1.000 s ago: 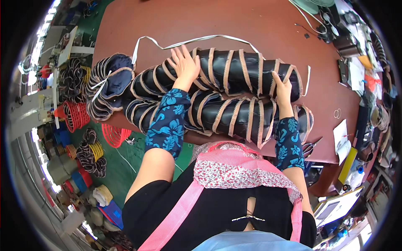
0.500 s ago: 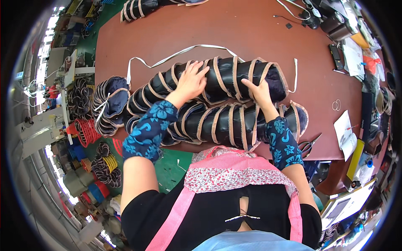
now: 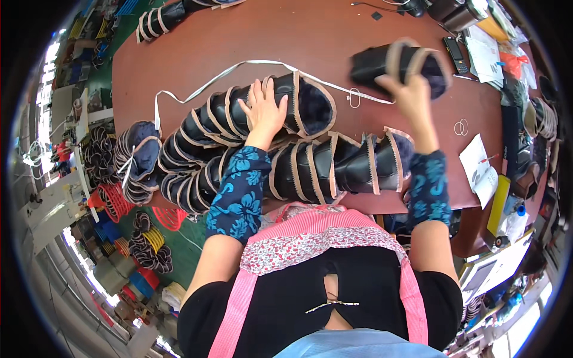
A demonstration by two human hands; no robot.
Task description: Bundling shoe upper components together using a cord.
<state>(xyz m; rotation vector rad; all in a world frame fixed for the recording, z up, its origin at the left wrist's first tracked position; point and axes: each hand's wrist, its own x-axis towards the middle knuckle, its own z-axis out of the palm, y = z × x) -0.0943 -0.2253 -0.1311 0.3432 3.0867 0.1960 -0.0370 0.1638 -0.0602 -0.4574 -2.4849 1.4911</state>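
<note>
Two long rows of nested black boot uppers with tan edging and dark fluffy lining lie across the table, one far row [image 3: 203, 128] and one near row [image 3: 304, 170]. My left hand [image 3: 264, 113] rests flat with fingers spread on the far row, close to its right end. Off to the right, my right hand [image 3: 412, 98] grips a short stack of the same boot uppers [image 3: 370, 65], blurred by motion and apart from the rows. Behind the far row runs a white strap [image 3: 256, 62], its right end lying below the held stack.
A bundle of uppers tied with white cord [image 3: 140, 152] sits at the table's left edge. More uppers [image 3: 161, 21] lie at the far left. On the right are thin rings [image 3: 461, 127], papers [image 3: 477, 170] and a black handheld device [image 3: 455, 55].
My right hand has lifted a short stack off the far row's right end and carried it right and away from me. My left hand stays on that row, which is now shorter.
</note>
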